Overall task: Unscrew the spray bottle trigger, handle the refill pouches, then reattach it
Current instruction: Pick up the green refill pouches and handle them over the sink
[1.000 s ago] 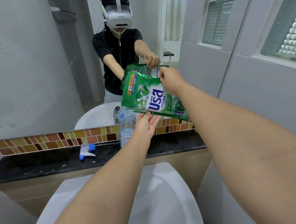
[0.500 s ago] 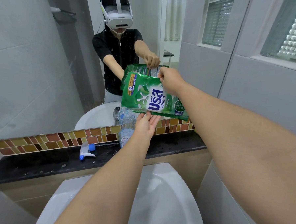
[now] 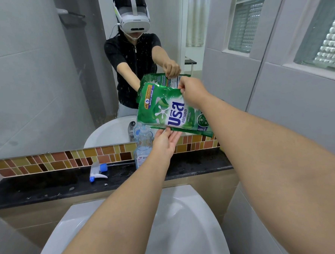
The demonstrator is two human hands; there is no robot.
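A green refill pouch (image 3: 162,111) hangs tilted, its lower left corner over the open neck of a clear spray bottle (image 3: 143,147) that stands on the black ledge (image 3: 49,187). My right hand (image 3: 194,93) pinches the pouch's upper edge. My left hand (image 3: 166,141) supports the pouch's bottom edge from below, palm up, fingers under it. The white and blue trigger head (image 3: 97,172) lies on the ledge, left of the bottle and detached from it.
A white sink basin (image 3: 177,223) sits below my arms. A mirror (image 3: 43,75) above a strip of brown mosaic tiles (image 3: 58,161) reflects me and the pouch. A grey wall with a glass-block window (image 3: 321,47) is at the right.
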